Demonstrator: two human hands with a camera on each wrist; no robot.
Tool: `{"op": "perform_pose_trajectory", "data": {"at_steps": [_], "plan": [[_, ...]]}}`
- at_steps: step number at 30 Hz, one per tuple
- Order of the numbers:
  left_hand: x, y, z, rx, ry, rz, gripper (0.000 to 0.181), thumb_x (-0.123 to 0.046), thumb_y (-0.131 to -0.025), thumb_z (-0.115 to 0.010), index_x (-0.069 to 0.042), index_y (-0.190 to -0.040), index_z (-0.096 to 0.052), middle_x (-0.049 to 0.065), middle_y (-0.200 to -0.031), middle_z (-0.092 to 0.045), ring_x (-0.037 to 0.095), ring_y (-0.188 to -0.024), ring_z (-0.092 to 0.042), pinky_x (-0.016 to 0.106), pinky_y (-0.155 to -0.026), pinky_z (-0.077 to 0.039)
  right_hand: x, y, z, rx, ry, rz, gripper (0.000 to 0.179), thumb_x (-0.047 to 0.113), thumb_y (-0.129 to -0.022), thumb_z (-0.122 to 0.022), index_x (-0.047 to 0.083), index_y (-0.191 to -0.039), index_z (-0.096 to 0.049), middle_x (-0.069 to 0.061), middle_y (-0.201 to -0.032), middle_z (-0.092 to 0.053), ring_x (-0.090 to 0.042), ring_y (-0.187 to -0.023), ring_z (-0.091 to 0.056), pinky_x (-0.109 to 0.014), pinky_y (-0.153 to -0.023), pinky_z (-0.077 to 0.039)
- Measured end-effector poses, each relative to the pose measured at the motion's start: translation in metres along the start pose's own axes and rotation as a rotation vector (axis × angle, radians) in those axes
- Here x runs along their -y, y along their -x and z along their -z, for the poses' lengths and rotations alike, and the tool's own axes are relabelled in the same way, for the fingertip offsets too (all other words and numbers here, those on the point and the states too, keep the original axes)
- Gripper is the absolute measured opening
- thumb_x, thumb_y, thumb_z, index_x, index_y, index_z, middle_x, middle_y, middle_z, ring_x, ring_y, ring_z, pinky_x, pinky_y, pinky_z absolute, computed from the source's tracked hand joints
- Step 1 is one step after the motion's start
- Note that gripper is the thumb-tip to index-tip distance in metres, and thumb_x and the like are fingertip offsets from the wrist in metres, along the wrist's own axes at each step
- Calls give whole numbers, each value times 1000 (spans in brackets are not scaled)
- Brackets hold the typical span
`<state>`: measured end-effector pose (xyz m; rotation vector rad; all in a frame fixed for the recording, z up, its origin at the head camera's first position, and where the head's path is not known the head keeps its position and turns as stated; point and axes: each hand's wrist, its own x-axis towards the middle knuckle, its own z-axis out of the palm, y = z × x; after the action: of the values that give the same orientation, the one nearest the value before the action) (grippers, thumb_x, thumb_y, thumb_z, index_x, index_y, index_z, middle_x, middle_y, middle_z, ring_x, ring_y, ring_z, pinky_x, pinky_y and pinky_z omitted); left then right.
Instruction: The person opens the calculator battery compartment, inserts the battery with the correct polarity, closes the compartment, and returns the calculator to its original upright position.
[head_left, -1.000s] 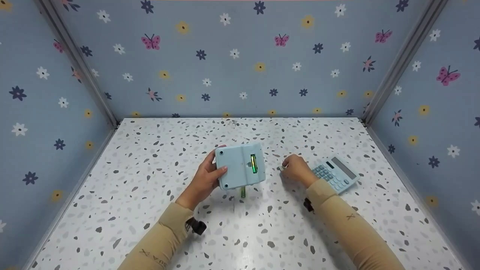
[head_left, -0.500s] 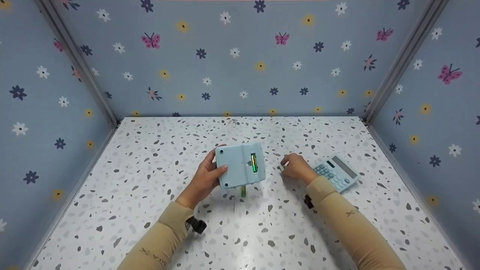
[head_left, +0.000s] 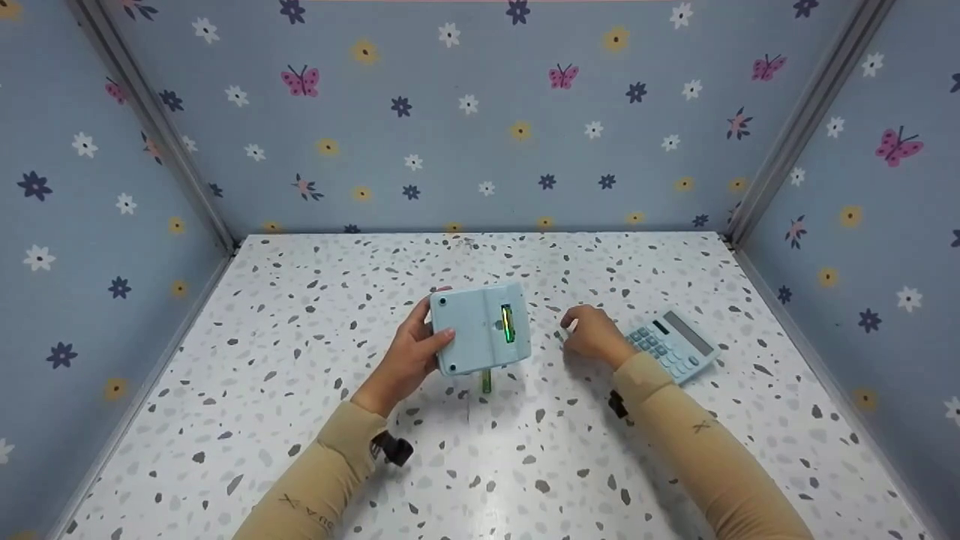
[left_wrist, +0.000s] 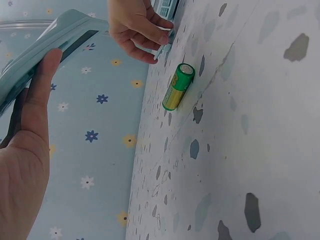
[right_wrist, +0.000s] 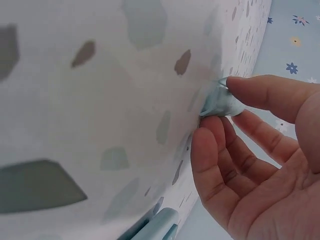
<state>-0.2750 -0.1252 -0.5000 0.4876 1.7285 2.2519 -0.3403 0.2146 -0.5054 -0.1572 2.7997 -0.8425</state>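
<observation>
My left hand (head_left: pixel 405 356) grips a light-blue calculator (head_left: pixel 466 334) above the table, thumb across its back, which faces me. In the back's uncovered slot sits a green and gold battery (head_left: pixel 508 324). A loose green and yellow battery (left_wrist: pixel 178 87) lies on the table below, partly hidden by the calculator in the head view. To the right, my right hand (head_left: pixel 594 336) is low at the table, pinching a small light-blue battery cover (right_wrist: pixel 220 102) between thumb and fingers. The cover is close against the tabletop and mostly hidden by the fingers in the head view.
A second light-blue calculator (head_left: pixel 684 349) lies face up beside the right wrist, its near corner behind the forearm. The speckled white table (head_left: pixel 337 277) is bounded by flower-patterned panels (head_left: pixel 480 112) at the back and both sides.
</observation>
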Motion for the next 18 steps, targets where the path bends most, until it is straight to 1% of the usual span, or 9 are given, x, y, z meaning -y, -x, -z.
{"op": "perform_pose_trajectory", "data": {"at_steps": [3, 7, 13, 18], "plan": [[-1, 0, 0, -4, 8, 3, 75, -10, -112, -57, -18, -175, -16, 20, -167, -45, 29, -136, -64, 50, -105, -61, 0, -1, 0, -5, -8, -5, 39, 1, -87, -78, -2, -125, -73, -21, -108, -74, -28, -88, -67, -42, -79, -57], [-2, 0, -1, -4, 14, 1, 75, -10, -112, -57, -19, -175, -16, 21, -168, -43, 29, -137, -64, 50, -106, -61, 3, -1, 3, -18, -50, -13, 40, 2, -88, -79, -2, -128, -73, -22, -111, -75, -29, -89, -69, -41, -77, -58], [-1, 0, -2, -16, 13, 7, 76, -10, -112, -57, -20, -175, -17, 21, -169, -43, 30, -138, -63, 51, -107, -60, 14, 2, 10, -65, -117, 3, 42, 3, -90, -78, -1, -131, -71, -21, -113, -74, -27, -92, -69, -39, -79, -58], [-1, 0, -4, -12, 13, 15, 77, -11, -111, -58, -21, -175, -16, 22, -169, -43, 31, -138, -63, 52, -107, -60, 23, 11, 14, -120, -166, 33, 43, 6, -93, -78, -1, -135, -70, -19, -107, -75, -25, -86, -68, -37, -75, -56]]}}
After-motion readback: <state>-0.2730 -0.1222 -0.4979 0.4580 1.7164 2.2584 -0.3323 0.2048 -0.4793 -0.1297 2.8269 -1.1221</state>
